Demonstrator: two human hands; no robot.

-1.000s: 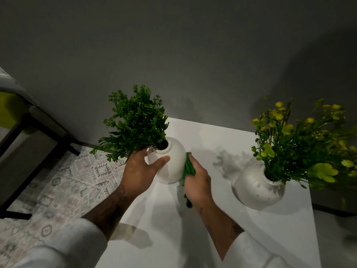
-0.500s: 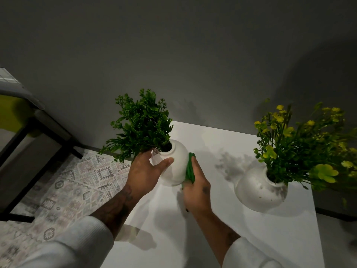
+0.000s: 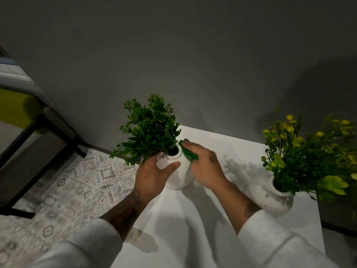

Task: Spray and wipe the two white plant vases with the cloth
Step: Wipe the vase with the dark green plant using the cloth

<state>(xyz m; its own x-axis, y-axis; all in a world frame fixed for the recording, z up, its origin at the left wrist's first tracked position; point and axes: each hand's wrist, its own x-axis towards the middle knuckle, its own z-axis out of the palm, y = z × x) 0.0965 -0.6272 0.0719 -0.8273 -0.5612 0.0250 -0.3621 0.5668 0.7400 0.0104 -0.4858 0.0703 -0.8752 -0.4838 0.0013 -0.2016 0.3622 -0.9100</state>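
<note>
A round white vase with a dark green plant stands on the white table. My left hand grips its left side, thumb across the front below the neck. My right hand presses a green cloth against the vase's upper right shoulder, close to the rim. The second white vase, holding yellow-green flowers, sits untouched at the right. No spray bottle is in view.
A grey wall runs right behind the table. To the left lie a patterned rug on the floor and a black-framed piece of furniture. A dark box stands at the table's right edge.
My right hand has slid the cloth up from the vase's lower right side to its shoulder by the rim. The left hand keeps its grip on the vase.
</note>
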